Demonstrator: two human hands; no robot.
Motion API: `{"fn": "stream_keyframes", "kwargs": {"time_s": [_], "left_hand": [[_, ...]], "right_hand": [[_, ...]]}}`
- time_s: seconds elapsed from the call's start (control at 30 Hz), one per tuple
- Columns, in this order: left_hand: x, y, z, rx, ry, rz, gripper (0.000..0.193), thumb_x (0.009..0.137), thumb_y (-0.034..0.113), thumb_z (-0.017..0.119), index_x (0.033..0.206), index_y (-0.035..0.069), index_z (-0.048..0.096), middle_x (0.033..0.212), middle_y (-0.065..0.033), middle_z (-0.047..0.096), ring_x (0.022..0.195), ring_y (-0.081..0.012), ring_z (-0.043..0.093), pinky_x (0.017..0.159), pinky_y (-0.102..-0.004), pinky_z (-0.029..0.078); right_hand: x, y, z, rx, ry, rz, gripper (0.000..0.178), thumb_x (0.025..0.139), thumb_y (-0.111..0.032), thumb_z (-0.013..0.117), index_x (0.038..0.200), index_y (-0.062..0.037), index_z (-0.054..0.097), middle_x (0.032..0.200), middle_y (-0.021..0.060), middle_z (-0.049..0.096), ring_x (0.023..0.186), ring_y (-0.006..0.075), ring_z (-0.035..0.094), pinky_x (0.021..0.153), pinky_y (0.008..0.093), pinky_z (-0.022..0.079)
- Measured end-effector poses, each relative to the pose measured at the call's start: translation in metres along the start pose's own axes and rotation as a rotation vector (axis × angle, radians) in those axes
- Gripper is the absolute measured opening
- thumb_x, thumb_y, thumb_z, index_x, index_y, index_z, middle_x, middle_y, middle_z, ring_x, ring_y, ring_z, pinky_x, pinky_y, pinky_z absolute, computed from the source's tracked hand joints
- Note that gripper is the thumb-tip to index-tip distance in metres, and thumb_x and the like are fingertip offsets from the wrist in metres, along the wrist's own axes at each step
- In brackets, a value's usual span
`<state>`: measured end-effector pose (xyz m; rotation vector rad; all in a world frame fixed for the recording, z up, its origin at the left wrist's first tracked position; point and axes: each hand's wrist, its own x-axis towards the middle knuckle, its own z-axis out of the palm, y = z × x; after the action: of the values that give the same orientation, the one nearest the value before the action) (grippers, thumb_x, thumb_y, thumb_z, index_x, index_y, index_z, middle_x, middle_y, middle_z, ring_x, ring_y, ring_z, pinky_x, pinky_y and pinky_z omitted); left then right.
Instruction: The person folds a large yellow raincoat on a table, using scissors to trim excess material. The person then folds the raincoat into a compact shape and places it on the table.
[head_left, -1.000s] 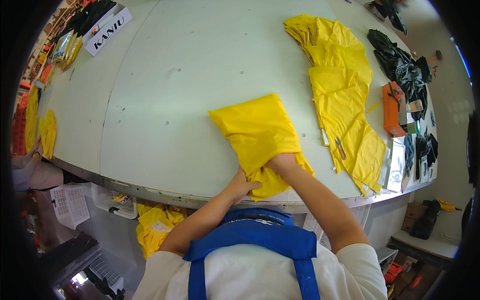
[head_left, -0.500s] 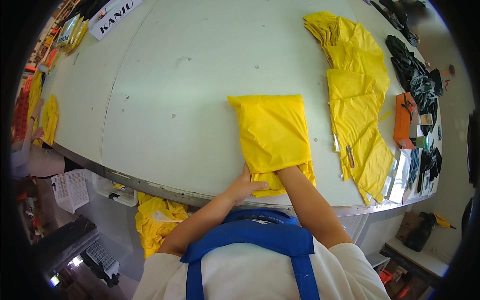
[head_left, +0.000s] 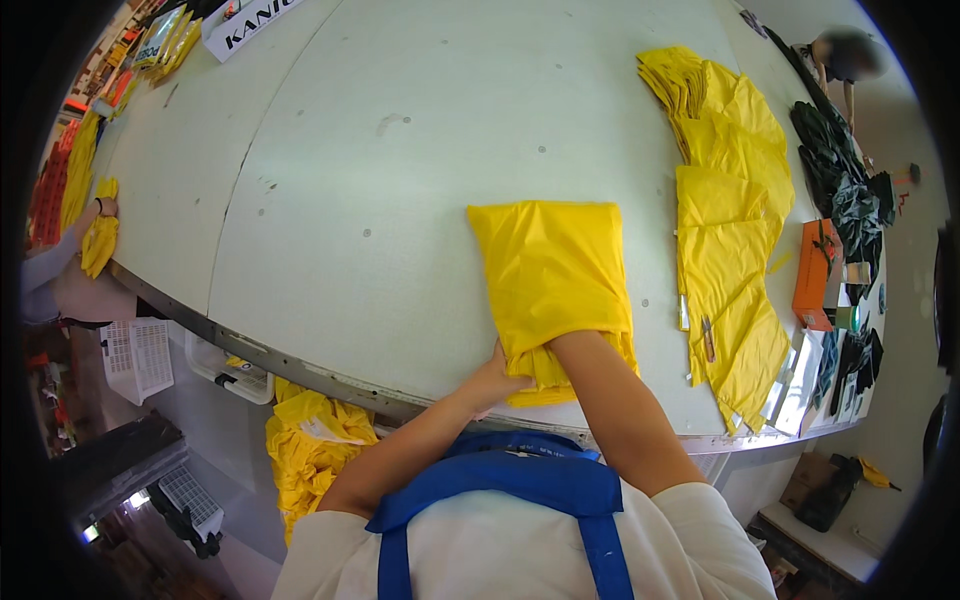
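Note:
A folded yellow waterproof-looking garment, tucked into a pouch-like packet (head_left: 555,265), lies on the pale table in front of me. My left hand (head_left: 497,380) grips its lower left edge, the fingers partly hidden by the fabric. At the packet's near opening my right hand (head_left: 575,345) has gone in under the top layer; only the wrist and forearm show, so its fingers cannot be seen. Loose yellow folds (head_left: 540,382) bunch between the two hands. To the right, a row of overlapping yellow garments (head_left: 735,235) is laid out, with small thread snips (head_left: 708,338) on it.
An orange box (head_left: 813,275) and dark crumpled garments (head_left: 845,180) line the right edge. A yellow heap (head_left: 315,440) sits below the table's front edge, near a white basket (head_left: 230,370). At far left a co-worker's hand (head_left: 107,208) touches yellow fabric. Another person stands upper right.
My right hand stays inside the packet, whose top has been pulled lower and fuller. My left thumb has slid under the fabric's edge. The whole view has shifted slightly.

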<state>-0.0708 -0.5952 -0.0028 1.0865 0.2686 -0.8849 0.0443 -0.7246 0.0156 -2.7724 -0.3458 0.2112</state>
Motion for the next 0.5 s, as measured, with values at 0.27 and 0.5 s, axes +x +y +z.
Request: {"fn": "stream_keyframes", "kwargs": {"time_s": [0.27, 0.5], "left_hand": [[-0.007, -0.01, -0.015, 0.215, 0.155, 0.153, 0.095, 0.073, -0.007, 0.064, 0.147, 0.006, 0.007, 0.14, -0.0141, 0.035, 0.132, -0.0254, 0.035, 0.109, -0.0353, 0.029], [-0.013, -0.028, -0.005, -0.061, 0.208, 0.161, 0.089, 0.075, -0.001, 0.07, 0.143, 0.001, 0.013, 0.134, -0.0177, 0.043, 0.123, -0.0254, 0.046, 0.103, -0.035, 0.037]], "right_hand": [[-0.074, 0.008, -0.039, 0.021, -0.047, 0.031, 0.069, 0.087, -0.047, 0.055, 0.144, -0.0145, 0.032, 0.15, 0.0101, 0.03, 0.139, 0.0298, 0.024, 0.114, 0.0429, 0.016], [-0.072, 0.041, 0.008, 0.077, -0.01, 0.269, 0.066, 0.09, -0.046, 0.051, 0.143, -0.0122, 0.033, 0.149, 0.0137, 0.031, 0.136, 0.0308, 0.029, 0.112, 0.0442, 0.021]]}}
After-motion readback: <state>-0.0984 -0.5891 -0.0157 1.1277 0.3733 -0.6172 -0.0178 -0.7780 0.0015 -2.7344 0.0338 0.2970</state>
